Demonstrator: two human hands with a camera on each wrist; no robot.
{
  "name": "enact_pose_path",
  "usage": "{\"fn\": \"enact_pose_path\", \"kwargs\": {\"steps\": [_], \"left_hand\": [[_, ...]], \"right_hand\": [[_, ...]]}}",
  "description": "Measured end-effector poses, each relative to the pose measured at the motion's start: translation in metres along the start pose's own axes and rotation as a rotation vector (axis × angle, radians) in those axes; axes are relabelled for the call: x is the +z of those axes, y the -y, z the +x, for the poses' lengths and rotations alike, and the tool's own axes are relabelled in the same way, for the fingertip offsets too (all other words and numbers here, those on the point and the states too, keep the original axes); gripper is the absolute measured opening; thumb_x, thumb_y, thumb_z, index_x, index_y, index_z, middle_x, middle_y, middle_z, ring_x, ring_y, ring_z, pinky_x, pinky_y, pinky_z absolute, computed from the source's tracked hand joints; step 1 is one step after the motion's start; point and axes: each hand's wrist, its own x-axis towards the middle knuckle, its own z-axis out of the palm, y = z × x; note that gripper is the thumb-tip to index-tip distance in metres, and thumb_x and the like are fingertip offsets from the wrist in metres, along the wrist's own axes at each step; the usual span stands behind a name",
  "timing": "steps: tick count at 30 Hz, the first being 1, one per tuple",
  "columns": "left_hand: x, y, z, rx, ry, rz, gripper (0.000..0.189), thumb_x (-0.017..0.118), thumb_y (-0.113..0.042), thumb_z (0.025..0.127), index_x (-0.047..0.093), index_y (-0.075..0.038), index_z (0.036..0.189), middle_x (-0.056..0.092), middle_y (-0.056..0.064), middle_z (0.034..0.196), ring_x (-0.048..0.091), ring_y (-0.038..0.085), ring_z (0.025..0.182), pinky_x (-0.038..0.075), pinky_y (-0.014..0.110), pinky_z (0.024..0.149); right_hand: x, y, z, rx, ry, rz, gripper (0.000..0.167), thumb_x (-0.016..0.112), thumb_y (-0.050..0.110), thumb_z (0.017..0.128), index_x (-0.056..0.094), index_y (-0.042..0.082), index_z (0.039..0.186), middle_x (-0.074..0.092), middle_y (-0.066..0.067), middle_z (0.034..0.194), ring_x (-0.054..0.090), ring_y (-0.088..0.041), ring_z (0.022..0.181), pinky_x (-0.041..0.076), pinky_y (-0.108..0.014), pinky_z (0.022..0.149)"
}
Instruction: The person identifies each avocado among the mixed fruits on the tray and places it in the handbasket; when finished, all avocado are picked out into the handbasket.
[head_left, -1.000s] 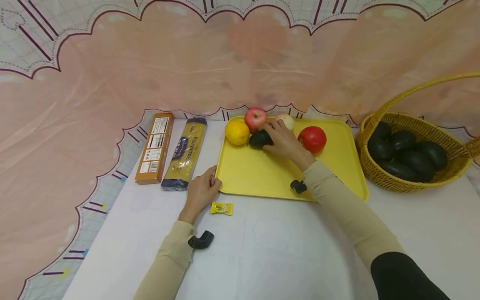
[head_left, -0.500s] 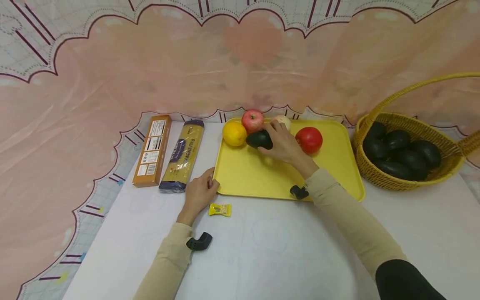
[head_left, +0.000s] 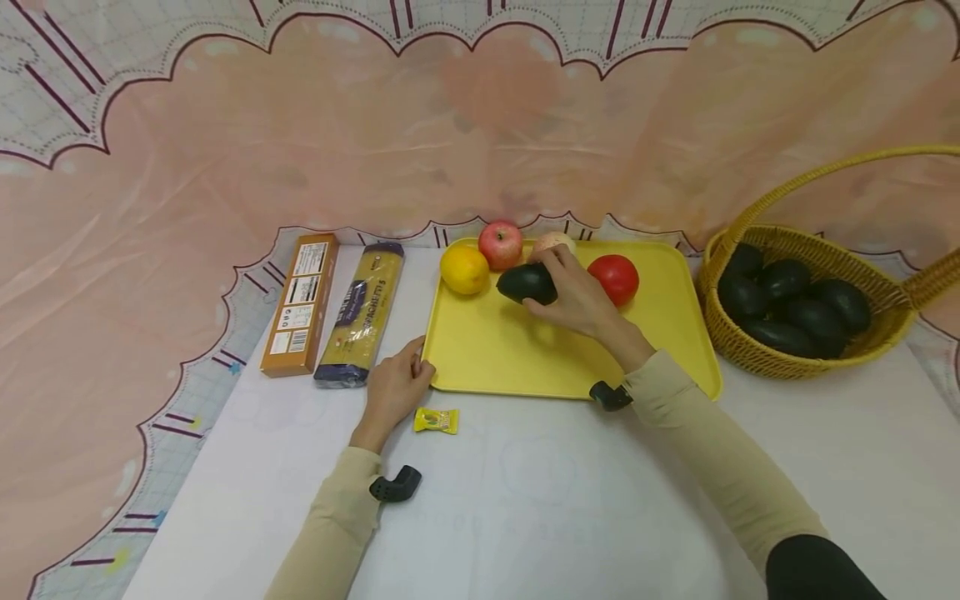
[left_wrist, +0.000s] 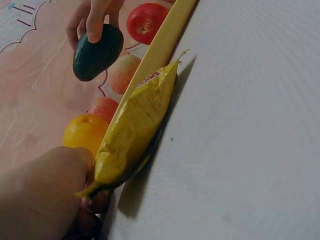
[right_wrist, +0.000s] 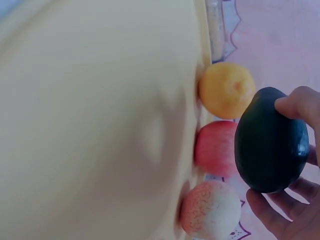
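Note:
My right hand (head_left: 576,296) grips a dark green avocado (head_left: 527,283) and holds it just above the yellow tray (head_left: 517,354); the same avocado (right_wrist: 271,140) fills the right wrist view and shows as the avocado (left_wrist: 96,52) in the left wrist view. Along the tray's far edge sit an orange (head_left: 464,268), a red apple (head_left: 500,244), a pale peach (head_left: 553,243) and a tomato (head_left: 613,278). My left hand (head_left: 396,390) holds the tray's near left corner, fingers curled on the rim. A small yellow candy wrapper (head_left: 436,420) lies beside it.
A wicker basket (head_left: 810,354) holding several more avocados (head_left: 791,304) stands to the right of the tray. An orange box (head_left: 297,303) and a spaghetti packet (head_left: 361,313) lie to the left. A pink curtain hangs behind the white table (head_left: 570,508).
My right hand has lifted the avocado off the tray and drawn it slightly toward me. The left hand stays on the tray corner.

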Motion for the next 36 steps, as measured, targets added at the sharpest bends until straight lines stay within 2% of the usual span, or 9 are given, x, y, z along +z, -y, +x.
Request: {"fn": "enact_pose_path", "kwargs": {"steps": [5, 11, 16, 23, 36], "left_hand": [[-0.001, -0.001, 0.000, 0.006, 0.000, 0.002, 0.045, 0.053, -0.015, 0.083, 0.058, -0.004, 0.127, 0.044, -0.002, 0.055, 0.034, 0.011, 0.046, 0.025, 0.027, 0.049], [-0.001, -0.001, 0.001, 0.010, 0.001, 0.005, 0.046, 0.053, -0.015, 0.083, 0.058, -0.004, 0.127, 0.044, -0.002, 0.055, 0.033, 0.012, 0.046, 0.025, 0.027, 0.049], [-0.001, -0.001, 0.002, 0.010, -0.001, 0.004, 0.045, 0.052, -0.015, 0.083, 0.058, -0.004, 0.127, 0.044, -0.002, 0.054, 0.033, 0.012, 0.046, 0.024, 0.027, 0.048], [0.001, 0.001, 0.002, 0.012, 0.000, 0.016, 0.046, 0.051, -0.016, 0.083, 0.058, -0.006, 0.127, 0.044, -0.002, 0.055, 0.034, 0.012, 0.046, 0.025, 0.027, 0.049], [0.001, 0.001, 0.001, 0.000, 0.010, 0.015, 0.046, 0.051, -0.016, 0.083, 0.058, -0.004, 0.127, 0.044, -0.002, 0.055, 0.034, 0.011, 0.046, 0.025, 0.027, 0.049]], "right_hand": [[-0.004, 0.000, -0.008, 0.015, -0.008, 0.031, 0.064, 0.073, 0.031, 0.077, 0.042, 0.016, 0.131, 0.039, -0.012, 0.134, 0.051, -0.032, 0.112, 0.046, -0.049, 0.096], [-0.012, -0.001, -0.017, -0.003, -0.042, 0.063, 0.064, 0.072, 0.029, 0.078, 0.043, 0.014, 0.132, 0.043, -0.010, 0.136, 0.046, -0.029, 0.118, 0.043, -0.048, 0.099], [-0.021, -0.004, -0.026, -0.017, -0.070, 0.062, 0.063, 0.070, 0.029, 0.079, 0.043, 0.010, 0.133, 0.044, -0.012, 0.134, 0.046, -0.028, 0.117, 0.043, -0.048, 0.098], [-0.033, -0.011, -0.038, -0.034, -0.131, 0.067, 0.060, 0.070, 0.028, 0.081, 0.045, 0.010, 0.132, 0.046, -0.013, 0.132, 0.047, -0.029, 0.115, 0.041, -0.049, 0.098], [-0.055, -0.028, -0.064, 0.033, -0.164, 0.073, 0.057, 0.071, 0.027, 0.080, 0.048, 0.010, 0.129, 0.049, -0.012, 0.126, 0.049, -0.028, 0.112, 0.041, -0.049, 0.093]]}}
